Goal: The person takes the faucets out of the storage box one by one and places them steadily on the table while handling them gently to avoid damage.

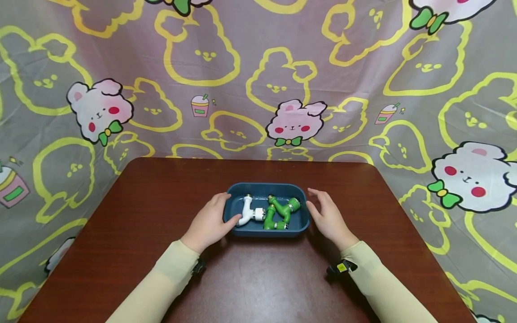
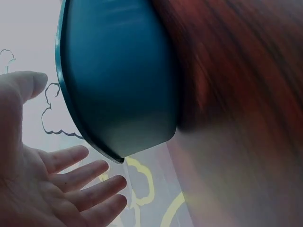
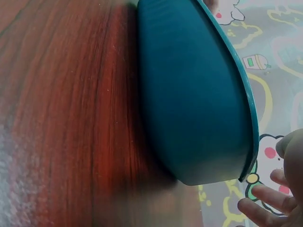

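Left hand (image 1: 211, 222) at the left end of the tub; fingers relaxed and slightly apart, thumb held away from them. In the head view its thumb overlaps the near left corner of the rim; the left wrist view shows thumb and fingertips just beside the rim, with a gap. Right hand (image 1: 331, 220) at the opposite end, fingers loosely extended and parted, gripping nothing; whether a fingertip touches the rim, cannot tell. Tub (image 1: 266, 233): blue, oblong, rounded corners, upright on the worktop (image 1: 266, 278), between the two hands. Contents, three taps: white tap (image 1: 246, 211) in the left part, its pale collar pointing right, near the green pieces; upper green tap (image 1: 282, 210) slanting across the right part; lower green tap (image 1: 268, 217) at the near side, close against the other green one. Both forearms in pale sleeves (image 1: 161, 278), a dark device (image 1: 342, 267) at each wrist. Worktop reddish brown, wood-grained, glossy in front of the tub. Beyond it, cloth (image 1: 242, 98) printed with rabbit heads, yellow outlines and drink cups.
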Demonstrator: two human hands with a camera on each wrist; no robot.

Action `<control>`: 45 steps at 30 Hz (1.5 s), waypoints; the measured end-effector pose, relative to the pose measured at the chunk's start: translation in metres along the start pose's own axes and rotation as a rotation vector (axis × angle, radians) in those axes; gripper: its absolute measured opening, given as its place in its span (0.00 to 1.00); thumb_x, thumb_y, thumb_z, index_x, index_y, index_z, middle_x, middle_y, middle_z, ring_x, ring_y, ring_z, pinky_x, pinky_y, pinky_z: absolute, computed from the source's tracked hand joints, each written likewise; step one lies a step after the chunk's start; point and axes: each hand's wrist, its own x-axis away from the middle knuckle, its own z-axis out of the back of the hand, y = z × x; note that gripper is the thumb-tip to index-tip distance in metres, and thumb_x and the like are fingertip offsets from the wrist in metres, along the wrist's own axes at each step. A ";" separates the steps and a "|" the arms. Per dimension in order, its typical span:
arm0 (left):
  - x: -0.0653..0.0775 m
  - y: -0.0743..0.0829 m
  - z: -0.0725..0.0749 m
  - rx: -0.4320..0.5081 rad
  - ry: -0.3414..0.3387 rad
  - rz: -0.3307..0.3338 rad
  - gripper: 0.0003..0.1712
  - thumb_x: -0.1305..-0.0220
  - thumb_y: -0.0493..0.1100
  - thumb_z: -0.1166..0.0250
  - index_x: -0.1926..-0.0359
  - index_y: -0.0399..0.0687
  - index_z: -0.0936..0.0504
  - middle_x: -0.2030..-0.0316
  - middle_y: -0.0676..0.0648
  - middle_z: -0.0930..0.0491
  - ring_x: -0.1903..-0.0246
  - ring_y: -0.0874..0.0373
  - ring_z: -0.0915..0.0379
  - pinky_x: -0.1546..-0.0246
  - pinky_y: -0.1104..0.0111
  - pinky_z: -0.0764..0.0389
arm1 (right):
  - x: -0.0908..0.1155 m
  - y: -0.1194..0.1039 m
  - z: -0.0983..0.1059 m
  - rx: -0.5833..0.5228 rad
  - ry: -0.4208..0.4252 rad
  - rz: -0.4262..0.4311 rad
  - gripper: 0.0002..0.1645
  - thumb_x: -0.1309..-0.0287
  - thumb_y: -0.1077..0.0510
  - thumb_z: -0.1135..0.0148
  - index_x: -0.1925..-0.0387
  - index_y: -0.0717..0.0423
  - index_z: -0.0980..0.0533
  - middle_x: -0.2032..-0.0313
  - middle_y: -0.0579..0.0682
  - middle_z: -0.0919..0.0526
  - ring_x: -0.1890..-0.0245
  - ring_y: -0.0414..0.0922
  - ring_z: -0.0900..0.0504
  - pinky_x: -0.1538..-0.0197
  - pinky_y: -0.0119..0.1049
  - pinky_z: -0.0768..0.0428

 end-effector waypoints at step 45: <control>0.000 -0.008 -0.012 -0.161 -0.036 -0.132 0.57 0.38 0.69 0.32 0.23 0.34 0.38 0.25 0.33 0.36 0.27 0.40 0.35 0.30 0.48 0.28 | -0.011 -0.019 0.006 0.081 -0.009 0.135 0.19 0.29 0.59 0.37 0.40 0.56 0.21 0.43 0.53 0.19 0.42 0.51 0.20 0.36 0.54 0.22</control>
